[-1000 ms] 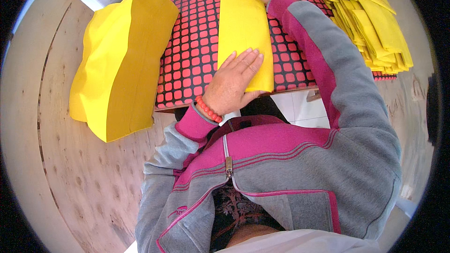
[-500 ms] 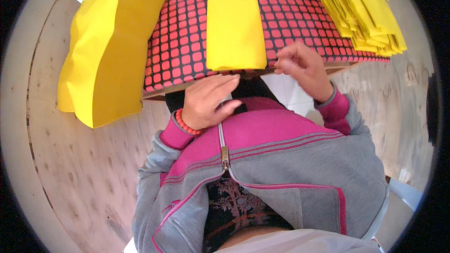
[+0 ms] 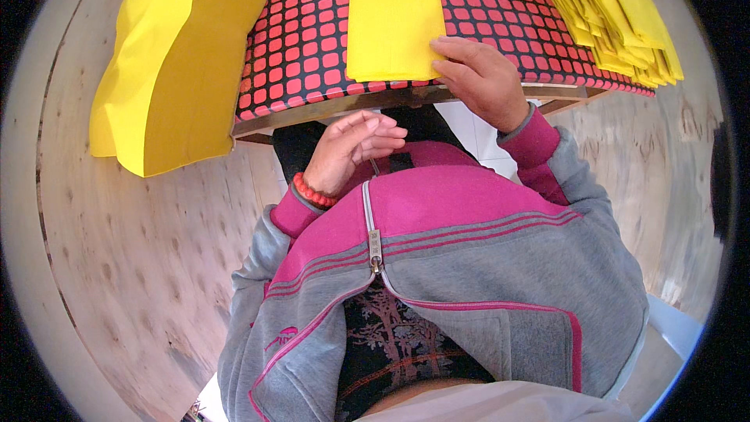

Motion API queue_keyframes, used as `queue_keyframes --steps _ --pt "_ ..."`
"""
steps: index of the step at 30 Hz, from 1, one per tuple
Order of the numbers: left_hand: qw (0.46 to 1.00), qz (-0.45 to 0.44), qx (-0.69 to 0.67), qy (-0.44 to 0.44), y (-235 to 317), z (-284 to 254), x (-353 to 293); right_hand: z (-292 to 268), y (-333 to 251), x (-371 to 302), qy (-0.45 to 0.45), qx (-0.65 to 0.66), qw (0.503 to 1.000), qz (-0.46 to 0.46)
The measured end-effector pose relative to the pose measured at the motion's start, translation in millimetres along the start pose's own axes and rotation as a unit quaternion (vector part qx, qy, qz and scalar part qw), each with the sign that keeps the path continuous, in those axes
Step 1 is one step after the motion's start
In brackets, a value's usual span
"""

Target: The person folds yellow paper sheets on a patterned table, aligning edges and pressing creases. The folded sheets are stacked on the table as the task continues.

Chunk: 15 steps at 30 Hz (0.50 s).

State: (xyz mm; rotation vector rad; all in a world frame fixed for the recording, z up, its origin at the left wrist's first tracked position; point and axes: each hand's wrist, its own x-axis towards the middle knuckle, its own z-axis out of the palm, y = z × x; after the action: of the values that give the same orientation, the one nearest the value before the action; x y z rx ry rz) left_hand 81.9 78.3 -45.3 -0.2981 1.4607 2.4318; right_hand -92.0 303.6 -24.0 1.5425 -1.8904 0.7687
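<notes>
One plywood floor [image 3: 148, 281] fills the lower left and right of the view. One bench [image 3: 312, 47] stands above it, topped with a black cover printed in red squares, its wooden edge showing along the near side. One large yellow fabric bundle [image 3: 172, 55] hangs off the bench's left end, folded over on itself. One stack of folded yellow cloths [image 3: 617, 16] sits at the bench's right end; the number of pieces in it cannot be counted. One single folded yellow cloth [image 3: 391, 16] lies flat at the middle of the bench, its near edge close to the bench edge. Two hands are in view. The right hand [image 3: 480, 78] rests on the near right corner of that single cloth, fingers extended and pressing flat, not clasped around it. The left hand [image 3: 351, 148] is held below the bench edge, near the chest, fingers loosely curled and empty. One red bead bracelet [image 3: 312, 191] circles the left wrist.
</notes>
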Motion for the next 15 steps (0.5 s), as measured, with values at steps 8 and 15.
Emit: queue_keyframes --steps 8,15 --pt "0.961 0.010 -0.251 -0.112 6 0 12 -8 -19 2 0.011 0.017 0.999 -0.036" --pt "0.985 0.021 -0.166 0.041 8 16 1 -11 -59 -11 -0.005 0.042 0.998 -0.055"
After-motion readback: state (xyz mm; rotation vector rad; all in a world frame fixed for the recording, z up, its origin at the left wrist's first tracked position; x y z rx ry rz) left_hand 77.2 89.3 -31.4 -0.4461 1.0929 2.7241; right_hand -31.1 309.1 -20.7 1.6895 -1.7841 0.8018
